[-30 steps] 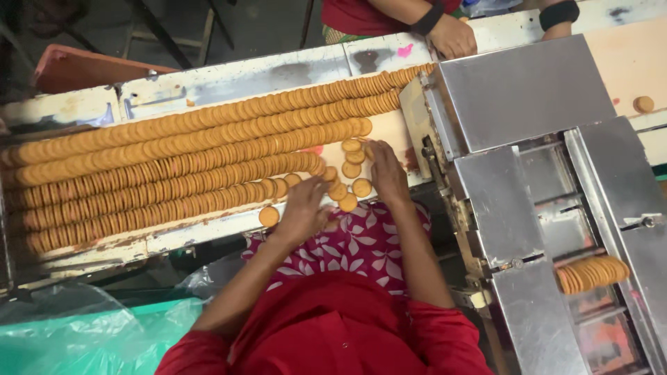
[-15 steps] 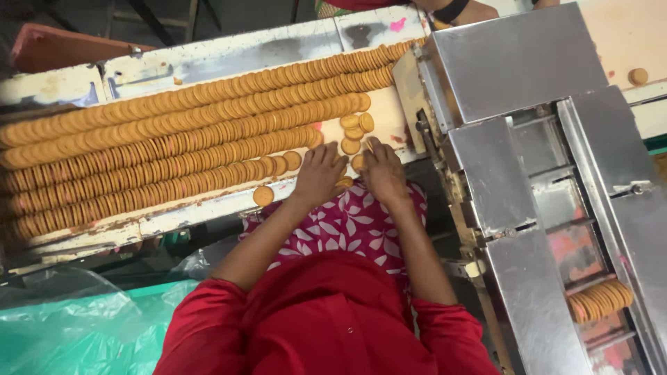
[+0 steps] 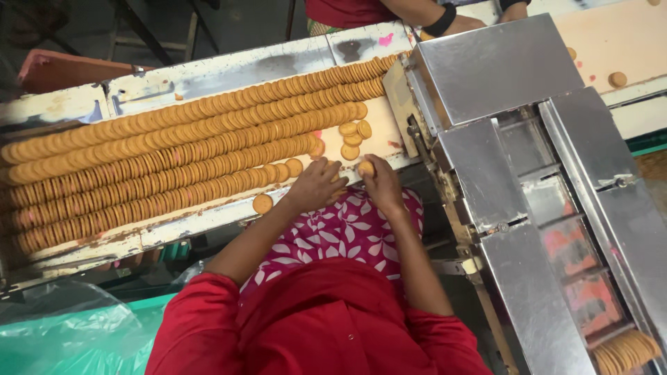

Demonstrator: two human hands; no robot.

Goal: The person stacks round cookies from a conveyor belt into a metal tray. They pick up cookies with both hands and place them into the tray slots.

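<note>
Head view: two hands are meeting at the conveyor's near edge

Rows of round biscuits are lying on edge along the conveyor; the left hand is curling loosely beside a loose biscuit, the right hand is pinching one biscuit, and the steel machine is sitting rightward

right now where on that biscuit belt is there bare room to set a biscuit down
Bare belt shows at the right end, between the loose biscuits and the steel machine cover. A thin bare strip runs along the near edge, by the single stray biscuit. The packed rows fill everything else. The left hand and right hand crowd the near right corner.
</note>
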